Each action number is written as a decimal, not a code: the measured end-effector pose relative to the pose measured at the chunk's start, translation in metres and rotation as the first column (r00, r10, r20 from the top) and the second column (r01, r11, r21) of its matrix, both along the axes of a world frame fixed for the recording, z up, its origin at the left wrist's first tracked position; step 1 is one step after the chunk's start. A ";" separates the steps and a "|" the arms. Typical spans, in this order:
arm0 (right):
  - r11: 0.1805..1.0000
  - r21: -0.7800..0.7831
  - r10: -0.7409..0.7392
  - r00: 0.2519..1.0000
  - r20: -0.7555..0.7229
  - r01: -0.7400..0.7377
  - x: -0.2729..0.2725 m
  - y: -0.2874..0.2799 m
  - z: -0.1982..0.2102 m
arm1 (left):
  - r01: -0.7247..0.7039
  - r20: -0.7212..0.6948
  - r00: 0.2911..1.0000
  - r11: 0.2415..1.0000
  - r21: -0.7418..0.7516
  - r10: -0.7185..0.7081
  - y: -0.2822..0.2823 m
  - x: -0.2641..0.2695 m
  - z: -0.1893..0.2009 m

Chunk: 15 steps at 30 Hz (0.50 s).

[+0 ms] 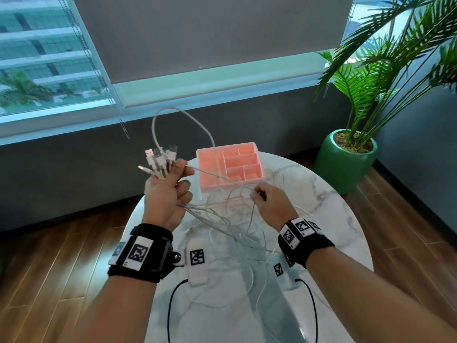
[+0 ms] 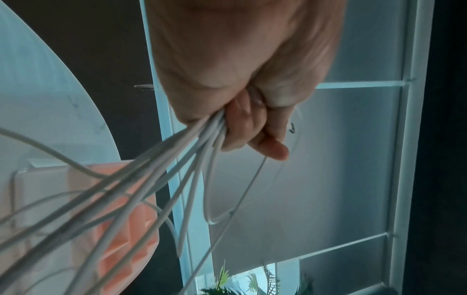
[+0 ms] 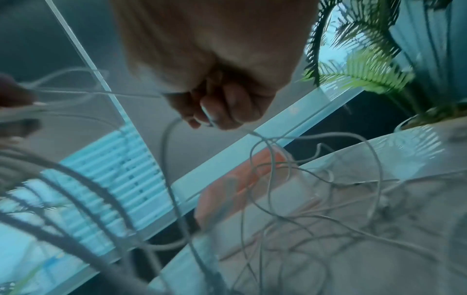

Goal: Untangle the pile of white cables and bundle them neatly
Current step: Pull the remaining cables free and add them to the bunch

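The job is in the sorting-out part: the plug ends are gathered in one hand, and one cable is being pulled free from the mess. Closest, the white cables (image 1: pixel 237 233) lie in loose tangled loops on the marble table (image 1: pixel 329 209), and many strands rise from there up to the hands. The right hand (image 1: pixel 268 203) pinches one thin cable (image 1: pixel 217 178) between thumb and fingers, with the other fingers curled in. That cable runs tight across to the left hand (image 1: pixel 164 194). The left hand is closed in a fist around a bunch of cables, and their plugs (image 1: pixel 160 157) stick out above it like a little bouquet. A big loop stands up over the fist. Farther back sits a pink tray (image 1: pixel 210 186) with little boxes inside. Next, I think the right hand needs to slide along its cable gently, so knots do not pull tight.
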State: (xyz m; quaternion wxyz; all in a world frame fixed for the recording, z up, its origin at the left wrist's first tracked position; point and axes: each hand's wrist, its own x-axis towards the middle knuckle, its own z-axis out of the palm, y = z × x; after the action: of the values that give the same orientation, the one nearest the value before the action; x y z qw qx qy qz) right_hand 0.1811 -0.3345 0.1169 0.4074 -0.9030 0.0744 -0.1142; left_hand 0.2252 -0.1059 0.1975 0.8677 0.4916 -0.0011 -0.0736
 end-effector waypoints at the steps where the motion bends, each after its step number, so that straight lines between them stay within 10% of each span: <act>1: 0.999 -0.032 -0.026 0.998 -0.061 0.024 0.002 -0.007 -0.006 | -0.030 0.011 0.999 1.000 -0.010 0.030 0.006 0.003 0.002; 8: 0.971 -0.212 -0.191 0.901 -0.390 0.114 -0.019 -0.066 -0.050 | -0.180 0.044 0.981 0.973 -0.143 0.187 0.055 0.026 0.023; 15: 0.972 0.025 -0.230 0.967 -0.109 0.234 -0.003 -0.073 0.004 | -0.213 0.022 0.977 0.976 -0.049 0.214 0.058 0.029 -0.003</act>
State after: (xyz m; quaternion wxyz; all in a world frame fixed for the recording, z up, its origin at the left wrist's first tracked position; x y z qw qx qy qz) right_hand 0.1782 -0.4073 0.1207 0.4036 -0.8851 0.2030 -0.1118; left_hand 0.2541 -0.0482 0.1949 0.8816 0.4698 0.0382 0.0268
